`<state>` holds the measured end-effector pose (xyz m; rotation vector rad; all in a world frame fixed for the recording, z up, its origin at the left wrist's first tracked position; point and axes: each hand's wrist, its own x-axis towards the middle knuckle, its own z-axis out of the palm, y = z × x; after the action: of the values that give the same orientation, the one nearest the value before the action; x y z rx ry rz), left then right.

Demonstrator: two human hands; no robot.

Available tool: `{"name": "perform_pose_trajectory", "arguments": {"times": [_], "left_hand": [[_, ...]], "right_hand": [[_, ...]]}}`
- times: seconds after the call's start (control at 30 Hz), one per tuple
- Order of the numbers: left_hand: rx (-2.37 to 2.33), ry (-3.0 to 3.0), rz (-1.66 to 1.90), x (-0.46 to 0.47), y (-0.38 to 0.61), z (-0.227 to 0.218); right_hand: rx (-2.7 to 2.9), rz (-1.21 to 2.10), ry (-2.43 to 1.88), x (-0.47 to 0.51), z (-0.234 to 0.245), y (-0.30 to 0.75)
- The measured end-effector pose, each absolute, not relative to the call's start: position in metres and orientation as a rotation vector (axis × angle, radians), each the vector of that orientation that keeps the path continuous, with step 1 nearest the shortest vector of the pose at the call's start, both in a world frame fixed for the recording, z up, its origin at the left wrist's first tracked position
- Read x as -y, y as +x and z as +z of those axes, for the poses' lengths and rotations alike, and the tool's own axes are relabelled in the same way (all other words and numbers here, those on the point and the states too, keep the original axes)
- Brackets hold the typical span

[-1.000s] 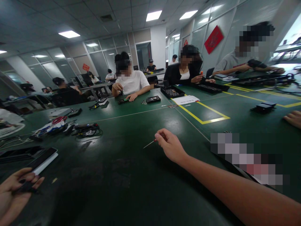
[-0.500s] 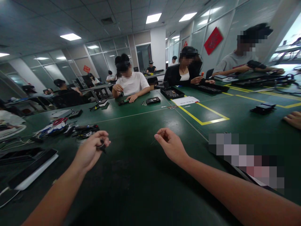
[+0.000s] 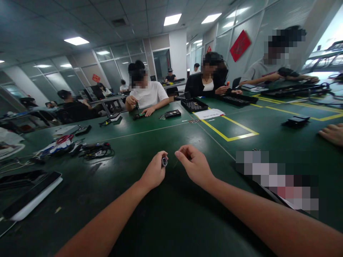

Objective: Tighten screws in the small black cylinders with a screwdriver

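Head view: the left hand (image 3: 153,174) is closed round a small dark cylinder (image 3: 164,162), whose ringed end shows between thumb and forefinger, just above the green desk (image 3: 150,221). At its 3 o'clock, close but apart, the right hand (image 3: 195,167) is pinched narrow on something too small to tell. The cylinder looks light, rigid and smooth, so it is likely to roll or slip. It is best gripped by its sides near the end.

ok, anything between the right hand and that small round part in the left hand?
Nothing visible. The left hand pinches the small round part, and only a short gap above the green table separates it from the right hand.
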<state>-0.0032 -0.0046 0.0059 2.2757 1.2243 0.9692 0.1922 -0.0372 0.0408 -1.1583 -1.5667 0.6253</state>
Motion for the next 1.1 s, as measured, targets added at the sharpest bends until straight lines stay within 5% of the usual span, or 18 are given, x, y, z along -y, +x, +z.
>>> {"name": "perform_pose_trajectory", "arguments": {"times": [1.1], "left_hand": [[-1.252,2.211,1.001,0.0,-0.017,0.004]], "right_hand": [[1.737,0.639,-1.113,0.042,0.046,0.194]]}}
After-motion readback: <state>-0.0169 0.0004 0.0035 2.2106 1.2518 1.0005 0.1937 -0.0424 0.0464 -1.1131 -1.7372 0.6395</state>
